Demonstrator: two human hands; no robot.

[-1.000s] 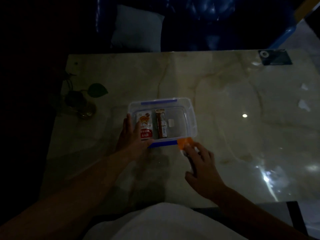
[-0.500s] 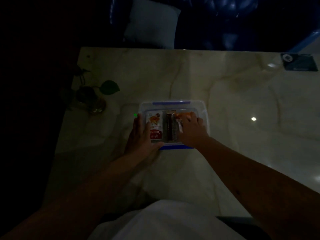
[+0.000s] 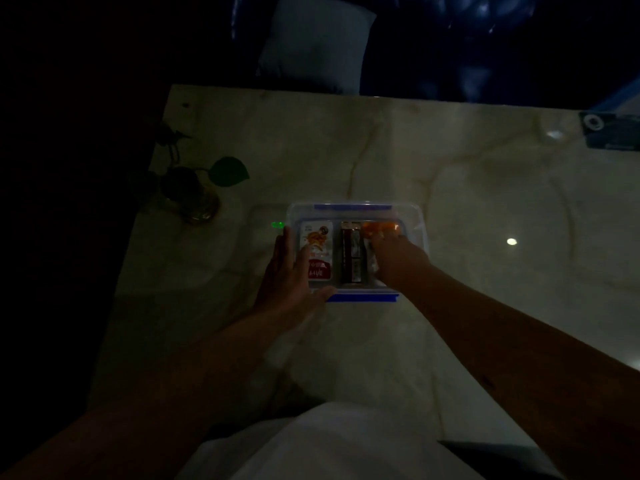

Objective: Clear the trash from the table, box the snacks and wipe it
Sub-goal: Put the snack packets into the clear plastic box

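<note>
A clear plastic box [image 3: 417,220] with blue clips sits in the middle of the marble table [image 3: 485,209]. Inside lie a white and red snack packet [image 3: 317,244], a dark brown bar [image 3: 351,258] and an orange packet [image 3: 381,227]. My left hand [image 3: 289,275] grips the box's near left corner, fingers along its left wall. My right hand [image 3: 398,259] reaches into the box on the right, fingers on the orange packet as it rests against the far side. The room is very dim.
A small potted plant [image 3: 194,188] with a green leaf stands at the table's left edge. A dark card [image 3: 609,133] lies at the far right corner. A sofa with a pale cushion [image 3: 315,43] is beyond the table.
My right hand picked up the orange packet from beside the box's near right corner and carried it into the box. My left hand stayed on the box. The camera moved closer.
</note>
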